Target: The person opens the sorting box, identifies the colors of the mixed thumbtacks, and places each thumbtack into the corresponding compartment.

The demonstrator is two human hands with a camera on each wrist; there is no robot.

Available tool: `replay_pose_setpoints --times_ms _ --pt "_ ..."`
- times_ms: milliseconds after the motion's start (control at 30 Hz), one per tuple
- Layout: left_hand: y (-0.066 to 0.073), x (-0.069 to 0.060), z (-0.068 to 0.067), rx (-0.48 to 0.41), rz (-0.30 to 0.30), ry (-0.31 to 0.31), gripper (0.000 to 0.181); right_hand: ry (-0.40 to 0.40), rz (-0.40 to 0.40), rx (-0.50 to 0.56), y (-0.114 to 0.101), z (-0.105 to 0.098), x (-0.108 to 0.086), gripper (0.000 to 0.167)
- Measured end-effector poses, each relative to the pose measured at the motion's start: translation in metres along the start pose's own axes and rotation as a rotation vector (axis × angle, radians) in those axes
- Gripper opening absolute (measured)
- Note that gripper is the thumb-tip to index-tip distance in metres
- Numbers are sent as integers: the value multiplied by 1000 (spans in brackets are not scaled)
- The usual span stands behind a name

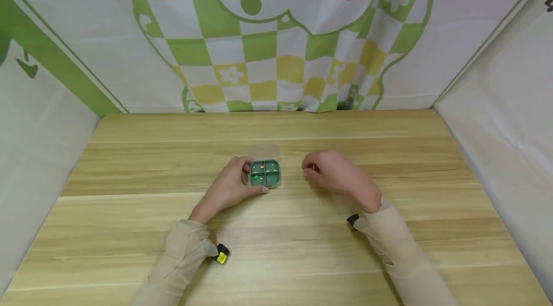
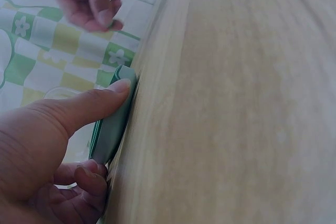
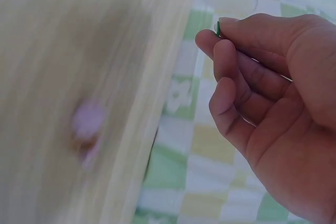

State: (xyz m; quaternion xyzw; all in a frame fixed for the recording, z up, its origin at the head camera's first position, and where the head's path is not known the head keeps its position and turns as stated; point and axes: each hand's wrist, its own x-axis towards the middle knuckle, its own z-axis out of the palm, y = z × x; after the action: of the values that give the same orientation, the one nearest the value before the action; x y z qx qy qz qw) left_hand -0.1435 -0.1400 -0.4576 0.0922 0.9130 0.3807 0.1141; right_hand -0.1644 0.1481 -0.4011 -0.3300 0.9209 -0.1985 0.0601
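Observation:
A small green box (image 1: 272, 179) with dividers and several tiny coloured pieces in its compartments lies on the table, its clear lid (image 1: 264, 151) folded open toward the back. The left hand (image 1: 231, 183) grips the box at its left side, thumb along the near edge; in the left wrist view the thumb presses the green wall (image 2: 112, 124). To the right of the box, apart from it, the right hand (image 1: 334, 174) is held with bent fingers. Its thumb and index finger pinch a small, thin green piece (image 3: 218, 28), seen edge-on in the right wrist view.
The wooden table (image 1: 276, 258) meets a patterned curtain (image 1: 289, 70) at the back, with white cloth walls at both sides. A blurred pinkish thing (image 3: 88, 119) shows against the wood in the right wrist view; I cannot tell what it is.

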Motion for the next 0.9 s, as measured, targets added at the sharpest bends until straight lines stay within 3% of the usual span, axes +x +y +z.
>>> replay_pose_setpoints --times_ms 400,567,900 --pt "-2 1 -1 5 23 10 79 -77 -147 -2 -42 24 46 15" --pt "-2 0 -2 0 29 4 77 -100 -186 13 -54 34 56 22" --pt "-2 0 -2 -4 38 -3 73 -68 -223 1 -61 40 63 30"
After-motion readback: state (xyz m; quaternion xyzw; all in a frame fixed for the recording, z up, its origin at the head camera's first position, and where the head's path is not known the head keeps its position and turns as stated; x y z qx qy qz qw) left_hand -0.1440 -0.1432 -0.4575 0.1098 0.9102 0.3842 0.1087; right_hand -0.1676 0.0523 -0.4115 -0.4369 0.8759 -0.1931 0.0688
